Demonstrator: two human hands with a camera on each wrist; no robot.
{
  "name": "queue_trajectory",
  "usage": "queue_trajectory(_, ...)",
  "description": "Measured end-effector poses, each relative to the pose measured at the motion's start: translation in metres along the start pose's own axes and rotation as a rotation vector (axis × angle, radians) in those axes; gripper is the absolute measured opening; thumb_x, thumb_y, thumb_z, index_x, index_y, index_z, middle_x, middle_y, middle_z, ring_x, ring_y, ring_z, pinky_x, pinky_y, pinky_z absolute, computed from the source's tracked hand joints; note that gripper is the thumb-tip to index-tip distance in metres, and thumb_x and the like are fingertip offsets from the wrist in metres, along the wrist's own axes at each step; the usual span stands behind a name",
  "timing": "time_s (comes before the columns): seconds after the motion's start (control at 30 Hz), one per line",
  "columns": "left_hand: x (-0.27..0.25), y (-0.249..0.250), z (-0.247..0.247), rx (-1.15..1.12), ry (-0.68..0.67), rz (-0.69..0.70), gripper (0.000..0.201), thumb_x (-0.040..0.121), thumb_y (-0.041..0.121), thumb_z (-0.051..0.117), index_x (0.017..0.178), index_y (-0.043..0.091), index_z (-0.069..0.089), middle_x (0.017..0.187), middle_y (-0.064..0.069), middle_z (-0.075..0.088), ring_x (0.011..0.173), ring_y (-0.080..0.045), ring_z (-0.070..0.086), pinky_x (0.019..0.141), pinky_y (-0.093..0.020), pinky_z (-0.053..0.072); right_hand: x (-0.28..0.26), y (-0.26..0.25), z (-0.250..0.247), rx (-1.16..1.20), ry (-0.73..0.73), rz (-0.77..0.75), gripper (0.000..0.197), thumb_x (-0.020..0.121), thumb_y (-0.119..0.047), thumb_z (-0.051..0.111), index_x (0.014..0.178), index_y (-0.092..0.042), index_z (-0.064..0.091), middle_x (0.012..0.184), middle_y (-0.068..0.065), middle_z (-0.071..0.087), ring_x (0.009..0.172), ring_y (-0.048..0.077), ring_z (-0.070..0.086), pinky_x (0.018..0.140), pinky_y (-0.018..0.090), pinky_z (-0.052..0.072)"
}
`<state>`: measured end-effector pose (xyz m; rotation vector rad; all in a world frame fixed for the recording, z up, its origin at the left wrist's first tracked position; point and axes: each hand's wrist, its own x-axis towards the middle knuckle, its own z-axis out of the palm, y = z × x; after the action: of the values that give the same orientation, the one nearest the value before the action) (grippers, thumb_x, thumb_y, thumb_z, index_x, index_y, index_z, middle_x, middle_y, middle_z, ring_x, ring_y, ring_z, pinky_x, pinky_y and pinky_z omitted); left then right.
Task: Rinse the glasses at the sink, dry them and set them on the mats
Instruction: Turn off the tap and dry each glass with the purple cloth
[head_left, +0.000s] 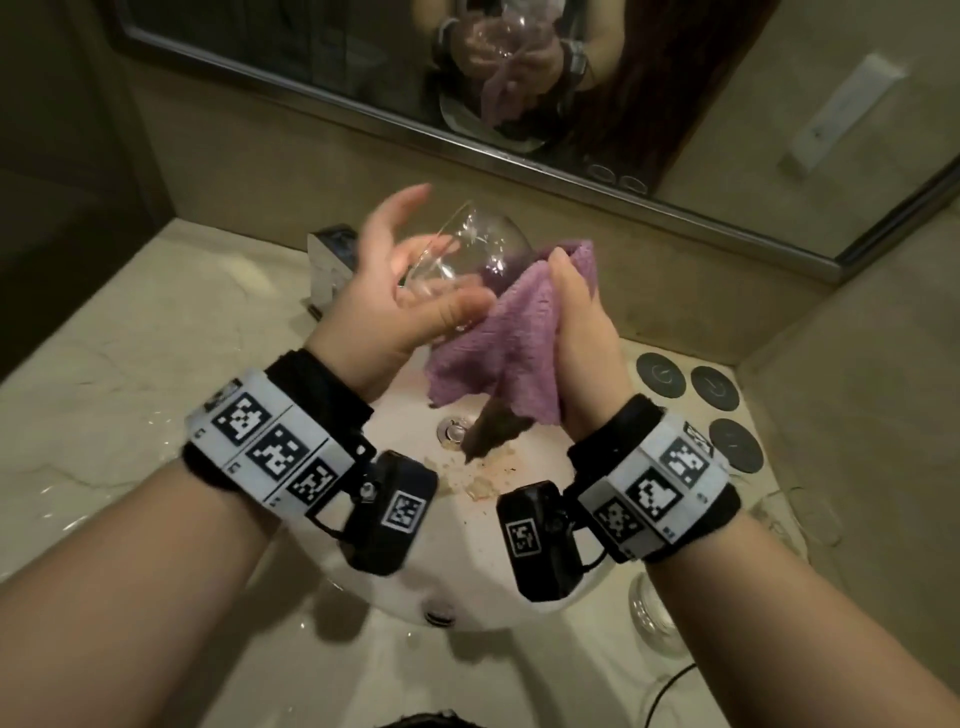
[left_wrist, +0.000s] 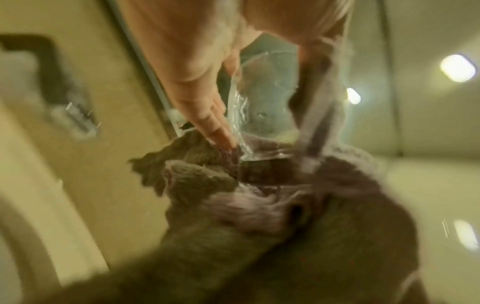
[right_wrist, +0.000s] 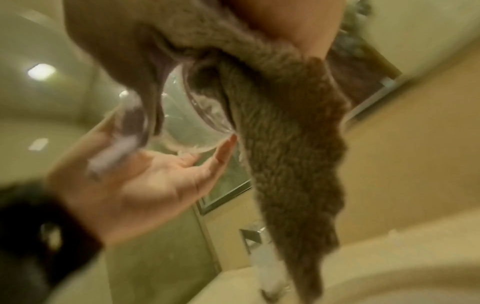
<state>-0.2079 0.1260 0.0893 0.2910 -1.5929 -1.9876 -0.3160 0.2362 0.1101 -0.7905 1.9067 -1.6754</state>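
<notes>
We are standing at the sink (head_left: 483, 525), holding the glass (head_left: 478, 244) over it, tipped on its side. Our right hand (head_left: 576, 332) is gripping the purple cloth (head_left: 498, 343) round the bowl. Our left hand (head_left: 395, 291) is spread loose, fingers (right_wrist: 223, 152) just touching the rim. The glass is probably thin, wet and slippery, so holding the bowl through the cloth is safest. Only the head view is showing the mats (head_left: 660, 375).

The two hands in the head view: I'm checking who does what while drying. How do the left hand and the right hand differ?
The left hand has its fingers spread and mostly straight, cradling the wine glass; the right hand is curled round the purple cloth. The left hand touches bare glass; the right hand reaches the glass only through the cloth, pressed at the bowl. Both are raised over the sink and wear marker-covered wristbands.
</notes>
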Motion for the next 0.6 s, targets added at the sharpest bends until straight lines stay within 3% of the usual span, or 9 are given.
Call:
queue_trajectory(0.07,0.000,-0.005,0.004,-0.264,0.073,-0.146,0.108,0.043,0.057,0.084,0.132,0.020,0.035,0.131,-0.007,0.052,0.111,-0.019,0.062,0.083,-0.033,0.054,-0.006,0.008,0.005,-0.198,-0.003,-0.209,0.056,0.088,-0.053,0.038,0.127,-0.013,0.046,0.125,0.007,0.055,0.112,0.016,0.057,0.099,0.040,0.048)
queue_trajectory(0.13,0.000,-0.004,0.010,-0.405,0.058,-0.227,0.089,0.066,0.053,0.069,0.135,0.004,0.040,0.126,-0.013,0.060,0.111,-0.025,0.062,0.087,-0.036,0.054,-0.014,0.017,0.009,-0.362,-0.054,-0.350,0.071,0.086,-0.057,0.040,0.144,-0.018,0.027,0.146,0.005,0.036,0.131,0.010,0.040,0.111,0.027,0.035)
queue_trajectory(0.2,0.000,0.002,0.015,-0.396,0.059,-0.225,0.074,0.073,0.051,0.054,0.129,0.003,0.047,0.118,-0.011,0.066,0.108,-0.022,0.064,0.084,-0.031,0.055,-0.021,0.023,0.011,-0.469,-0.053,-0.414,0.086,0.083,-0.062,0.043,0.150,-0.022,0.005,0.156,0.006,0.016,0.139,0.007,0.022,0.110,0.008,0.017)
queue_trajectory(0.27,-0.001,0.001,0.017,-0.345,0.039,-0.222,0.071,0.076,0.057,0.048,0.128,0.009,0.048,0.118,-0.007,0.066,0.109,-0.020,0.064,0.087,-0.033,0.054,-0.020,0.023,0.014,-0.497,0.000,-0.473,0.097,0.082,-0.071,0.040,0.150,-0.018,-0.005,0.157,0.011,0.009,0.144,0.017,0.015,0.110,0.006,0.010)
queue_trajectory(0.33,-0.001,-0.003,0.017,-0.301,0.001,-0.241,0.070,0.083,0.062,0.042,0.130,0.011,0.048,0.121,-0.008,0.064,0.114,-0.022,0.060,0.096,-0.039,0.048,-0.018,0.017,0.020,-0.484,0.071,-0.607,0.093,0.086,-0.065,0.037,0.149,-0.006,0.000,0.155,0.021,0.013,0.145,0.031,0.017,0.119,0.025,0.015)
queue_trajectory(0.4,-0.001,-0.006,0.015,-0.266,-0.044,-0.249,0.072,0.086,0.063,0.035,0.132,0.010,0.049,0.126,-0.015,0.060,0.119,-0.026,0.056,0.103,-0.042,0.041,-0.015,0.012,0.024,-0.473,0.108,-0.731,0.087,0.090,-0.050,0.046,0.144,0.009,0.013,0.150,0.029,0.022,0.141,0.040,0.022,0.116,0.049,0.022)
queue_trajectory(0.43,-0.002,-0.007,0.014,-0.242,-0.058,-0.254,0.072,0.087,0.063,0.033,0.131,0.009,0.051,0.126,-0.018,0.060,0.120,-0.027,0.056,0.103,-0.041,0.041,-0.014,0.009,0.024,-0.464,0.116,-0.763,0.084,0.089,-0.045,0.052,0.142,0.011,0.018,0.147,0.029,0.026,0.140,0.040,0.026,0.113,0.053,0.024)
queue_trajectory(0.5,-0.003,-0.004,0.014,-0.161,-0.061,-0.271,0.073,0.084,0.064,0.037,0.127,0.008,0.054,0.119,-0.018,0.064,0.114,-0.025,0.060,0.097,-0.038,0.047,-0.010,0.006,0.024,-0.407,0.133,-0.742,0.078,0.086,-0.037,0.057,0.141,0.008,0.026,0.144,0.024,0.035,0.137,0.033,0.034,0.112,0.050,0.029)
queue_trajectory(0.6,-0.001,-0.008,0.012,0.010,0.005,-0.218,0.072,0.077,0.068,0.045,0.121,0.012,0.058,0.111,-0.013,0.067,0.109,-0.022,0.063,0.091,-0.034,0.048,-0.004,-0.001,0.022,-0.228,0.151,-0.559,0.066,0.085,-0.043,0.051,0.138,-0.006,0.040,0.134,0.006,0.049,0.123,0.012,0.048,0.107,0.025,0.038)
